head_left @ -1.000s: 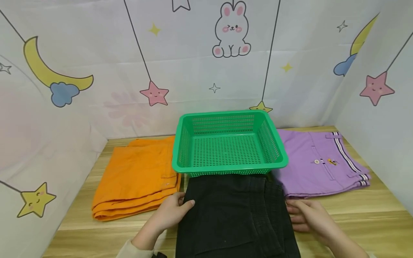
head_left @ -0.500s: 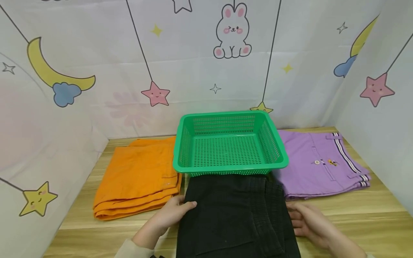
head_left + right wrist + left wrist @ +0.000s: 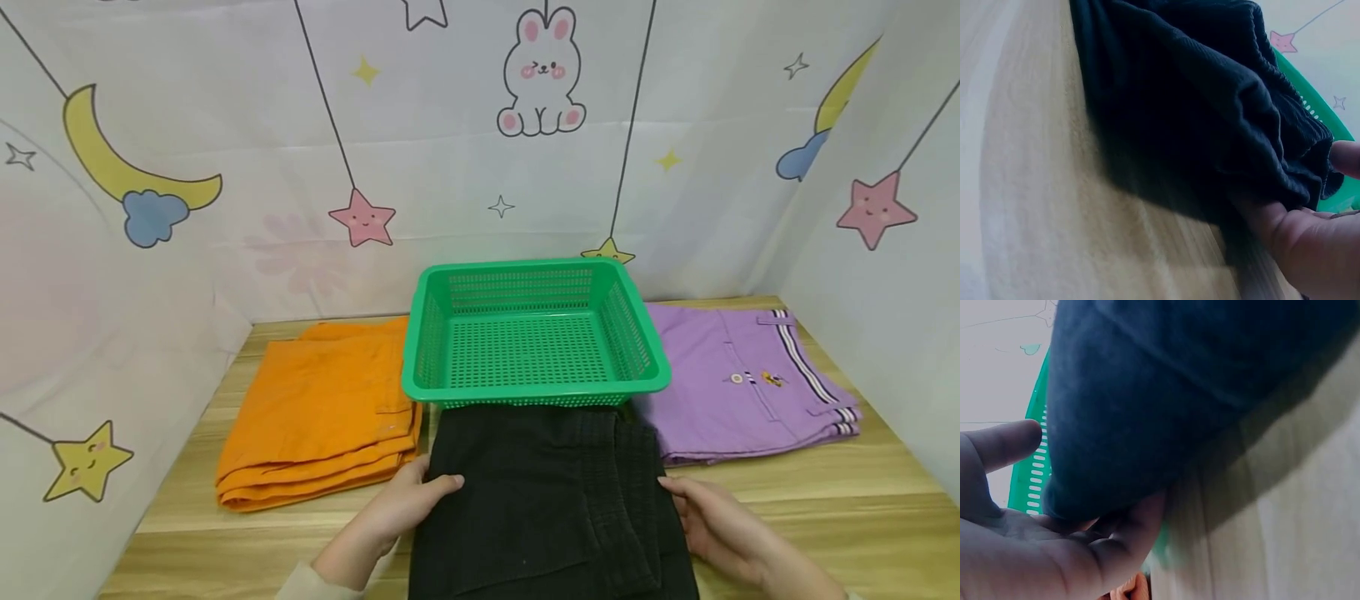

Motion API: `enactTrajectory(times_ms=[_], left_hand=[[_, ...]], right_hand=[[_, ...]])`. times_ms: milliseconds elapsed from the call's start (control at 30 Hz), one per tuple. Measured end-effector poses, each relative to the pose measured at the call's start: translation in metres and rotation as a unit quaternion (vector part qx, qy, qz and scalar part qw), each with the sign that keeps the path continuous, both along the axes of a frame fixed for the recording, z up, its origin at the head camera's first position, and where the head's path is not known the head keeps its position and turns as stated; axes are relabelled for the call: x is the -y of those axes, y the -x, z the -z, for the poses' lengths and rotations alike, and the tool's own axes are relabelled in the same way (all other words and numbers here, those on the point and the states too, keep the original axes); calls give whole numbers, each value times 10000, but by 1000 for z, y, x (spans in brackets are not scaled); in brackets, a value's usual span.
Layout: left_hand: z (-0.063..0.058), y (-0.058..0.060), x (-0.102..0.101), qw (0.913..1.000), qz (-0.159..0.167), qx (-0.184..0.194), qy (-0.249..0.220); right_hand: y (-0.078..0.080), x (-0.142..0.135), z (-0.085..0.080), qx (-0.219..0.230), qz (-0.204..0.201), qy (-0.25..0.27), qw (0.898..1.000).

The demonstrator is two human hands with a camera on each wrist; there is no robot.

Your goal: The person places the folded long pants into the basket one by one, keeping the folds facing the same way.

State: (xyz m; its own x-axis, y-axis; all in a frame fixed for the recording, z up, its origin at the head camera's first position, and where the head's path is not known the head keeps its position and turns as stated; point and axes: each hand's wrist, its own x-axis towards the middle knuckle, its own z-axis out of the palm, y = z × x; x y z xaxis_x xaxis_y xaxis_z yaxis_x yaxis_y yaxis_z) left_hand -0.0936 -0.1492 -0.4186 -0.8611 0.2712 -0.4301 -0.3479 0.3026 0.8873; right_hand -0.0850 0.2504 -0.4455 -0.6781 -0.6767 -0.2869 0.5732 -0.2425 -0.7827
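Folded black trousers with a ribbed elastic waistband lie at the front middle in the head view, running out of the bottom edge. On their left edge my left hand grips the fold, thumb over the cloth and fingers beneath it. The left wrist view shows those fingers curled under the dark cloth. My right hand holds the waistband side opposite, its thumb at the edge. In the right wrist view, the fingers go under the fabric and their tips are hidden.
Just behind the trousers stands a green plastic basket with nothing in it. Folded orange trousers lie to its left, folded purple trousers to its right. A wooden table carries everything, with a printed white curtain around it.
My right hand has closed in on the right edge of the black trousers, its thumb now at the cloth. My left thumb has shifted slightly further over the fold.
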Motion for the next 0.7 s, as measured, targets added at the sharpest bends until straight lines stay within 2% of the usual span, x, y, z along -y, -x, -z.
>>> enactTrajectory(times_ms=[200, 433, 533, 700], left_hand=[[-2, -2, 1, 9997, -15, -1, -230], [-1, -3, 5, 9970, 8, 245, -732], [0, -4, 5, 9958, -89, 375, -827], [3, -5, 4, 9922, -231, 611, -1066]], right_hand=[[0, 2, 1, 174, -226, 747, 9968], [-1, 4, 3, 224, -390, 1213, 9916], [-1, 5, 4, 279, -432, 1341, 9896], [-1, 8, 2, 387, -400, 1187, 9914]])
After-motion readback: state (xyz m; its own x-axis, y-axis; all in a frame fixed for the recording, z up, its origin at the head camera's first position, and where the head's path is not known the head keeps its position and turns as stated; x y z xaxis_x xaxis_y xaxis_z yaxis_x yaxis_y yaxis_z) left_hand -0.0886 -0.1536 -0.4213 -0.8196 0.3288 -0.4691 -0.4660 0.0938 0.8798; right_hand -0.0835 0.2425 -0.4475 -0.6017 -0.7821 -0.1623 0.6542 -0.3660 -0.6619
